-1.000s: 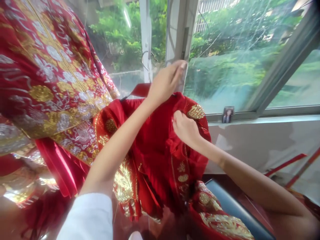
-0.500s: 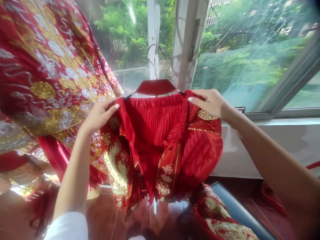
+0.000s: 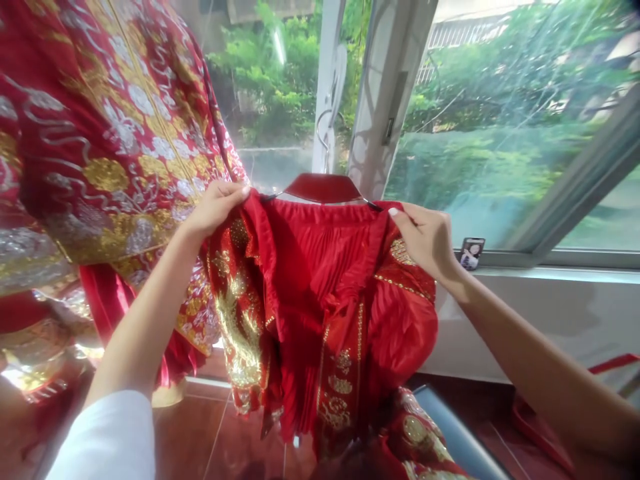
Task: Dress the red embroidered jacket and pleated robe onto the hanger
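A red pleated skirt [image 3: 330, 253] with gold embroidery hangs from a dark red hanger [image 3: 325, 188] with a metal hook. Gathered fabric runs along its top edge, and its front falls open in the middle. My left hand [image 3: 217, 207] pinches the top edge at the left, just outside the hanger's end. At the right, my right hand [image 3: 425, 237] grips the same edge between thumb and fingers. Both arms are stretched forward, holding the fabric spread. The tips of several fingers are hidden behind the cloth.
A large red robe [image 3: 145, 147] with gold and silver embroidery hangs close on the left. Ahead are sliding windows [image 3: 480, 160]; a phone [image 3: 471, 253] leans on the sill. More embroidered red cloth [image 3: 417, 427] lies low, beside a dark flat panel [image 3: 455, 427].
Both hands still hold the skirt at its top corners. Skirt and hanger sit a little lower in view, and the hanger slightly farther right. The phone on the sill shows more fully.
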Tool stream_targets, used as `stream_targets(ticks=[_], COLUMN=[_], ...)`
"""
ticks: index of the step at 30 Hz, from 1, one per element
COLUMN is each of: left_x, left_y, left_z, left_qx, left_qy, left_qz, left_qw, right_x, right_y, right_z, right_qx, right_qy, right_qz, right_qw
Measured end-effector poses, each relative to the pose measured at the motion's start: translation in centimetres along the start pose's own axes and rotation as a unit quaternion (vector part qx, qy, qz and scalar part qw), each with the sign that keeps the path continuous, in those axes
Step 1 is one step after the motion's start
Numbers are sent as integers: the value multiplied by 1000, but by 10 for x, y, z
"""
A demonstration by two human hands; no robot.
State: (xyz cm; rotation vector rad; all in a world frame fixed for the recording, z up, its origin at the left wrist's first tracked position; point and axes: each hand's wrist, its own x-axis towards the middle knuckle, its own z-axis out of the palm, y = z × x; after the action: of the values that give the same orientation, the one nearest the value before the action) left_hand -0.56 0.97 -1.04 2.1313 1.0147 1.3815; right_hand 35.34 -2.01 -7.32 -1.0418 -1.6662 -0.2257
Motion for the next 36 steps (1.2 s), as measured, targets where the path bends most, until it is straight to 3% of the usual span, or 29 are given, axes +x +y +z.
stream_targets(ticks=[4,8,13,17,20,22,26,28,30,32,34,36], left_x=[0,1,-2,-13,-36,-54,-78,-79,-75,-69,-63,-56], left_y=[0,-3,-4,0,9,17,22,17,12,12,18,26], left_z=[-1,3,6,10,28,47,83,88,81,65,43,19], left_qx=[-40,-37,86,219,315,385,466,454,403,303,158,27], left_qy=[32,50,22,21,135,183,150,143,140,136,124,100], left_qz=[-43,-46,15,50,41,4,-95,-123,-118,-108,-150,-221], left_qw=[998,997,996,974,939,905,867,871,897,937,968,970], right_x=[6,6,1,4,14,26,55,66,73,75,77,78], right_y=[-6,-25,-29,-14,-15,-25,-62,-78,-87,-87,-82,-77], right_z=[4,14,10,-11,-22,-23,-9,1,10,16,19,20], right_qx=[88,56,-27,43,120,118,-16,-22,20,61,83,101], right_qy=[55,81,24,-56,-58,-67,-169,-200,-223,-241,-253,-255], right_qz=[65,32,-39,6,74,83,81,123,148,141,130,132], right_qw=[992,995,999,998,988,987,982,972,963,958,955,953])
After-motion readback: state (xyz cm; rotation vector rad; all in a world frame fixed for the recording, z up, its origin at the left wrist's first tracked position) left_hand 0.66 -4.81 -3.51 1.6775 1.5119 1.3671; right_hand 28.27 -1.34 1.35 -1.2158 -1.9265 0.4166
